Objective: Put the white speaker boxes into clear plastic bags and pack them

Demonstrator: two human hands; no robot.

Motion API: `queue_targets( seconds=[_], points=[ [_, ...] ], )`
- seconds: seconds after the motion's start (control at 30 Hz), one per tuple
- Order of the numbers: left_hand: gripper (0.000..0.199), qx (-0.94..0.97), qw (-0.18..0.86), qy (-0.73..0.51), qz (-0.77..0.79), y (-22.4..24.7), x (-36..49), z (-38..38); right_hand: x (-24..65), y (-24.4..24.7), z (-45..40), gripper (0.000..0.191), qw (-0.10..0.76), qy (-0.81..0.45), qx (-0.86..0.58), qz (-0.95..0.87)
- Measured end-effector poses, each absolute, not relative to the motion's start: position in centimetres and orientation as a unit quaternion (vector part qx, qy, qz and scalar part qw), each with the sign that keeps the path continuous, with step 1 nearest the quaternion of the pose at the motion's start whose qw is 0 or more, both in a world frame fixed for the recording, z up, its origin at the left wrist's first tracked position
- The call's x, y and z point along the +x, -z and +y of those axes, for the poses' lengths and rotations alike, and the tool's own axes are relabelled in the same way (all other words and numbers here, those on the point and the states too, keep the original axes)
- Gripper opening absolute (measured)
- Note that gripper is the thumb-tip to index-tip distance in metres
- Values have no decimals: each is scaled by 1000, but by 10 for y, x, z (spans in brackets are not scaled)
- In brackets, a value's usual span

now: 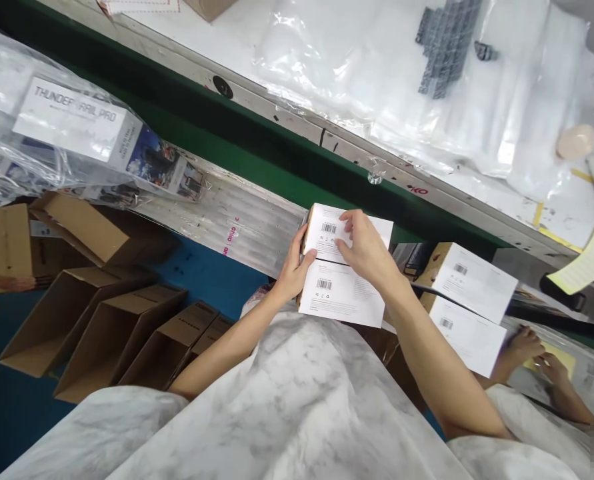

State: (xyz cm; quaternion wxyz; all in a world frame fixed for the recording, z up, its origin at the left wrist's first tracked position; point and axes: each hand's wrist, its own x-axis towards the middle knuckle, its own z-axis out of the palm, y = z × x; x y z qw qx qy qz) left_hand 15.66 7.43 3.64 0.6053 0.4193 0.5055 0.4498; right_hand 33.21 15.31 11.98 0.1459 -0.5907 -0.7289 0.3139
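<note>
Two white printed boxes lie one above the other in front of me, the upper white box and the lower white box. Both show a barcode and small print. My left hand grips their left edge near the seam, its thumb on the upper box's face and its other fingers partly hidden. Over the upper box is my right hand, fingers bent, with a gap between thumb and forefinger beside the barcode. Whether it touches the surface is hard to see.
To the right stand two more white boxes, near a co-worker's hands. Open cardboard cartons stand at lower left. Plastic-wrapped product boxes lie at upper left. Clear plastic bags cover the bench across the green belt.
</note>
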Motion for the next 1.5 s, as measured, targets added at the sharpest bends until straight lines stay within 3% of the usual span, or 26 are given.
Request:
queue_targets(
  seconds=[0.1, 0.23, 0.43, 0.57, 1.33, 1.43, 1.5],
  points=[
    [69, 424, 600, -453, 505, -36, 154, 76, 346, -122, 158, 46, 219, -386, -604, -662],
    [70, 428, 614, -454, 483, -35, 146, 82, 373, -139, 126, 20, 344, -430, -618, -562],
    [74, 410, 638, -448, 474, -38, 136, 83, 367, -145, 32, 13, 162, -420, -590, -670],
    [73, 405, 635, -444, 486, -38, 134, 75, 352, -129, 17, 14, 117, -361, -591, -712],
    [61, 348, 607, -423, 576, -26, 108, 33, 331, -127, 22, 12, 66, -241, -621, -743],
    [60, 360, 605, -413, 578, -24, 101, 33, 339, -130, 35, 37, 98, -304, -644, -695],
    [61, 357, 605, -413, 579, -22, 97, 32, 353, -133, 46, 37, 157, -411, -629, -641]
  ],
)
